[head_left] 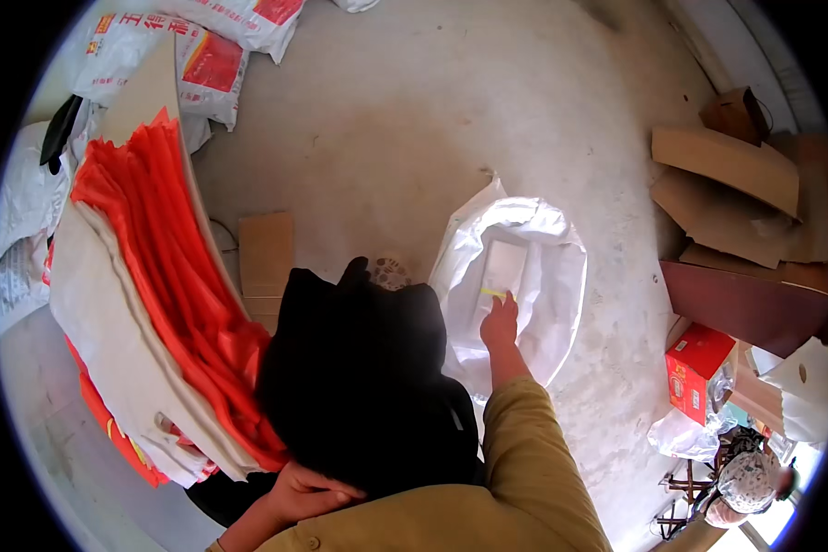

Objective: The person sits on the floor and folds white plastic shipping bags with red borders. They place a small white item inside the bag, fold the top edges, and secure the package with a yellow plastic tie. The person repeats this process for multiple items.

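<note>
On my right, a white woven sack stands with its mouth wide. My right hand reaches down into it, fingers at a pale, flat, box-shaped bundle with a yellow strip across it. The fingers close at the strip; what lies under them is partly hidden. My left hand rests at my lap, against the lower edge of black cloth covering my legs. Its fingers are curled together, and nothing shows in them.
Red cloth and white cloth hang in folds on my left. Printed white sacks lie at the far left. Flat cardboard is on the floor ahead. Cardboard boxes and a red carton stand on the right.
</note>
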### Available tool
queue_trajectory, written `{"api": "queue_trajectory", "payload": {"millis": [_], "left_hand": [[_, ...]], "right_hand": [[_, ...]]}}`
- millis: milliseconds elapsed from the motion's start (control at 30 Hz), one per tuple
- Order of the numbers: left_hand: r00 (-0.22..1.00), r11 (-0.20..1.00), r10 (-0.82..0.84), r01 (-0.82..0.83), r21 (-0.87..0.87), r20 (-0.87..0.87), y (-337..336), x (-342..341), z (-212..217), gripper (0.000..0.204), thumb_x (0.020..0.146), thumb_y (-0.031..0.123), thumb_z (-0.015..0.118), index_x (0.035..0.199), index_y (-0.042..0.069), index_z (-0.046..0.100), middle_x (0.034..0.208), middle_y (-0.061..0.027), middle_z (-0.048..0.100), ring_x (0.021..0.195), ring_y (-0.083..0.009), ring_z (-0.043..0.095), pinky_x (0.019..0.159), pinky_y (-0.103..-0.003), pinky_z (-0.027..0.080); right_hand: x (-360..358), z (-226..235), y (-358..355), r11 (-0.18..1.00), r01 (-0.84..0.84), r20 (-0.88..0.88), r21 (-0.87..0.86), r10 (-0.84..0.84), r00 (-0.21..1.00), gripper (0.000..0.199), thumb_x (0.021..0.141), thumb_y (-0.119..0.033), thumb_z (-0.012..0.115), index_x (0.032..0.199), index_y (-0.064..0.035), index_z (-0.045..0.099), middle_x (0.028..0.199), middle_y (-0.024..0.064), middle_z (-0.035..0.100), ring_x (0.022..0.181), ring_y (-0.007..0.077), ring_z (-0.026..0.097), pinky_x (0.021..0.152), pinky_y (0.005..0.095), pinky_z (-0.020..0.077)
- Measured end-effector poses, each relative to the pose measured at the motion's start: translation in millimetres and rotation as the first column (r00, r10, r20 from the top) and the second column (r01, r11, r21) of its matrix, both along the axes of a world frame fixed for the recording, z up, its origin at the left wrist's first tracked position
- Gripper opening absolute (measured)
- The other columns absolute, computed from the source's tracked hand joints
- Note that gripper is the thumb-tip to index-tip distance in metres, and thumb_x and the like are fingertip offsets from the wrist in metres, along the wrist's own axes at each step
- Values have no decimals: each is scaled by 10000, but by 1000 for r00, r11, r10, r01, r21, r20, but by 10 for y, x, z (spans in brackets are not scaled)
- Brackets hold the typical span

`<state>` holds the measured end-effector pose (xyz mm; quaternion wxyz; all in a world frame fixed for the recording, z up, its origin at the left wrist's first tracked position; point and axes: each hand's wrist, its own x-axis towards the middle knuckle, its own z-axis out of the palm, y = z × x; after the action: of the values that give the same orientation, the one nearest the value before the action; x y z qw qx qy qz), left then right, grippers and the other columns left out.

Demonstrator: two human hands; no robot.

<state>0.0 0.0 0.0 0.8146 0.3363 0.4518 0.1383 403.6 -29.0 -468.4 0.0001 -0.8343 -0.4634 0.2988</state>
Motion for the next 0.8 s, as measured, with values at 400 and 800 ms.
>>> {"api": "queue_trajectory", "payload": {"millis": [400, 800], "left_hand": [[990, 998, 18, -8, -69, 138, -37, 14, -80, 203, 1036, 39, 632, 1166, -72, 741, 1037, -182, 788, 966, -221, 766, 875, -314, 601], [998, 995, 27, -31, 90, 50, -247, 224, -150, 270, 1090, 127, 548, 1279, -22, 672, 1107, -149, 775, 959, -232, 771, 855, -309, 587]], "right_hand": [[-200, 168, -7, 993, -105, -180, 52, 113, 977, 530, 926, -219, 669, 1430, -81, 580, 1569, 352, 374, 1393, 509, 462, 1167, 516, 414], [125, 733, -115, 974, 54, -183, 219, -13, 983, 543, 905, -274, 740, 1382, -48, 611, 1615, 389, 207, 1410, 542, 423, 1192, 504, 401]]}}
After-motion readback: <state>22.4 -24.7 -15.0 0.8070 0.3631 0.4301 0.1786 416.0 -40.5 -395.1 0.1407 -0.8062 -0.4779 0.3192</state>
